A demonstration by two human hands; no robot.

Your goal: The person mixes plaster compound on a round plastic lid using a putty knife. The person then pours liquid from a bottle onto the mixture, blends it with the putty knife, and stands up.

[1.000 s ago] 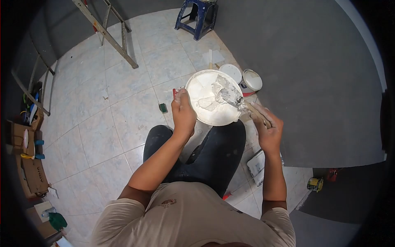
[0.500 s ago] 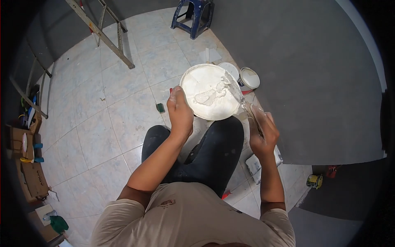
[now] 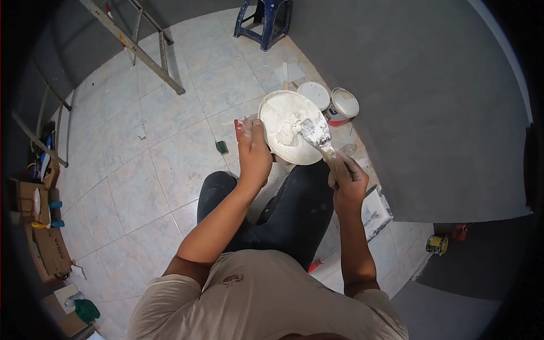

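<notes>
My left hand point(image 3: 254, 150) grips the left edge of a round white lid point(image 3: 277, 105) and also a red-ended tool point(image 3: 238, 130) beside it. White paste point(image 3: 288, 134) lies in lumps on the lid. In my right hand point(image 3: 348, 181) is the wooden handle of a putty knife point(image 3: 317, 135), whose paste-smeared blade rests over the right part of the lid, against the paste. The lid is tilted above my knees.
Two white tubs point(image 3: 313, 95) point(image 3: 344, 105) stand by the grey wall point(image 3: 413, 113). A blue stool point(image 3: 265, 25) and a ladder point(image 3: 136, 48) are farther off. A green block point(image 3: 221, 147) lies on the tiles; cardboard boxes point(image 3: 48, 246) line the left.
My right hand has moved left and turned the putty knife, so its blade now lies farther over the lid. The lid has tilted, and more of the red-ended tool shows.
</notes>
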